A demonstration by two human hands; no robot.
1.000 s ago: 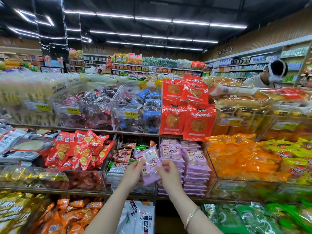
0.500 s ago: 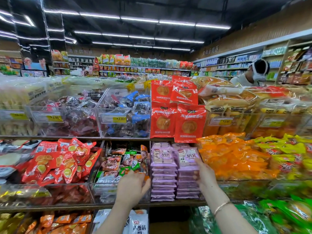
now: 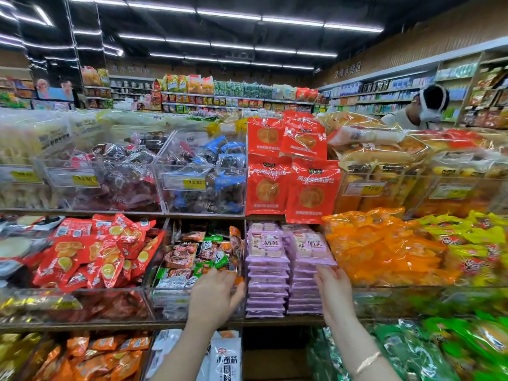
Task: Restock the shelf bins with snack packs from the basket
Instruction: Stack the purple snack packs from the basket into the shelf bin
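Both forearms ran off the bottom edge, and the white pack (image 3: pixel 224 361) between them was cut off there too. The right hand (image 3: pixel 334 294) reached the purple stack (image 3: pixel 305 284), but we couldn't tell whether its fingertips slid under the top pack. The green packs (image 3: pixel 439 350) at lower right were smeared beyond reading, as was the far-left price label (image 3: pixel 23 175), and bread bags (image 3: pixel 371 155) hid most of the person (image 3: pixel 420 111) behind.

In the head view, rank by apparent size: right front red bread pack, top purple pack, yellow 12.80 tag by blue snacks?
Largest: right front red bread pack; then top purple pack; smallest: yellow 12.80 tag.
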